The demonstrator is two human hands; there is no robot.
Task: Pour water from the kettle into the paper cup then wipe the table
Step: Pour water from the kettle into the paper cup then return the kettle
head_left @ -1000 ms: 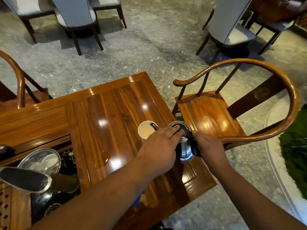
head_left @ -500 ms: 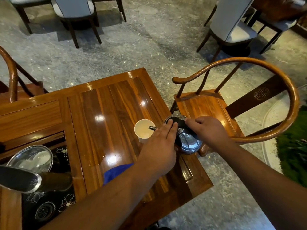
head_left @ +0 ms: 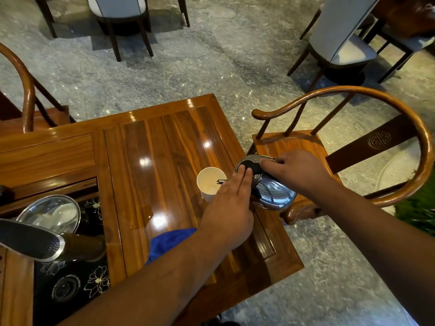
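A white paper cup (head_left: 208,182) stands on the glossy wooden table (head_left: 164,147), near its right edge. A shiny steel kettle (head_left: 273,194) is tipped toward the cup, and its thin spout (head_left: 221,181) reaches over the cup's rim. My right hand (head_left: 296,170) grips the kettle's handle from above. My left hand (head_left: 231,208) lies flat with its fingertips pressing on the kettle's black lid. A blue cloth (head_left: 169,242) lies on the table, partly hidden under my left forearm. A small puddle (head_left: 141,215) shines on the wood to the left of the cloth.
A round-backed wooden chair (head_left: 353,142) stands close to the table's right edge, under the kettle. At the left, a recessed tea tray holds a metal bowl (head_left: 50,214) and a dark handled tool (head_left: 35,241). More chairs stand on the stone floor beyond.
The kettle has tilted further toward the cup, its spout now over the rim. My right hand moved up onto the handle. The view shifted, uncovering more of the blue cloth.
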